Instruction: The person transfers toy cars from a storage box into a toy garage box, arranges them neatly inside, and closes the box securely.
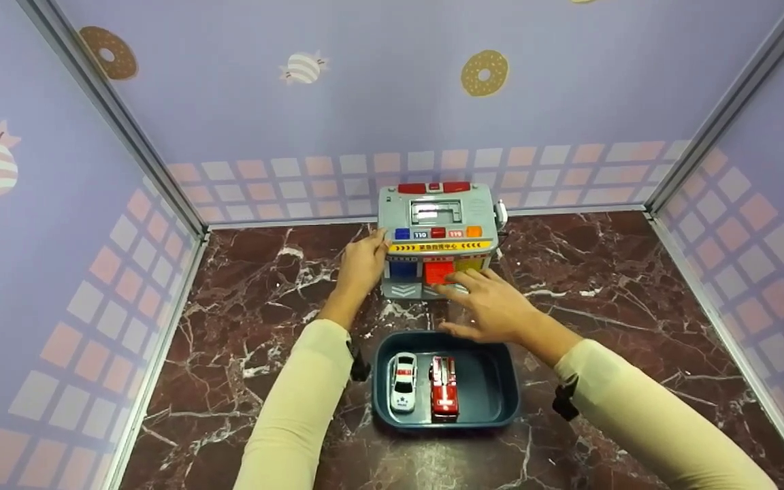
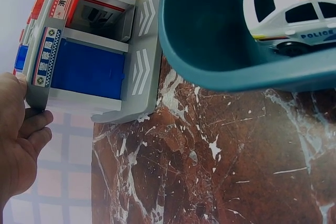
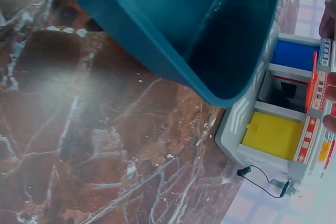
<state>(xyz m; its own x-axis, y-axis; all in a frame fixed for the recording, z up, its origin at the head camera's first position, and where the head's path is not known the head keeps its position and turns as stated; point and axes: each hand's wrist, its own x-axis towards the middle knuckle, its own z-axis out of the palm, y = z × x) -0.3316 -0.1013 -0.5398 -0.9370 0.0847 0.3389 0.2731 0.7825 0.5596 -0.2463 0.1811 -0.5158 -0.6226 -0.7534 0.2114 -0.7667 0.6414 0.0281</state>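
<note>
A grey toy garage (image 1: pixel 395 204) stands against the back wall. My left hand (image 1: pixel 363 262) grips its left front corner, thumb on the roof edge and fingers bent against the side. The garage's red door (image 1: pixel 438 273) is swung up, and its bay shows open in both wrist views. The blue door (image 2: pixel 89 69) and yellow door (image 3: pixel 273 136) are down. My right hand (image 1: pixel 494 306) hovers in front of the garage, fingers spread near the red door; whether they touch it I cannot tell. Nothing shows in its grasp.
In front of the garage sits a dark teal bin (image 1: pixel 513 401). Inside it lie a white police car (image 1: pixel 403 382) on the left and a red fire truck (image 1: pixel 444 386) beside it. A key on a black cord (image 3: pixel 257 182) hangs at the garage's right side. Patterned walls enclose the marbled surface.
</note>
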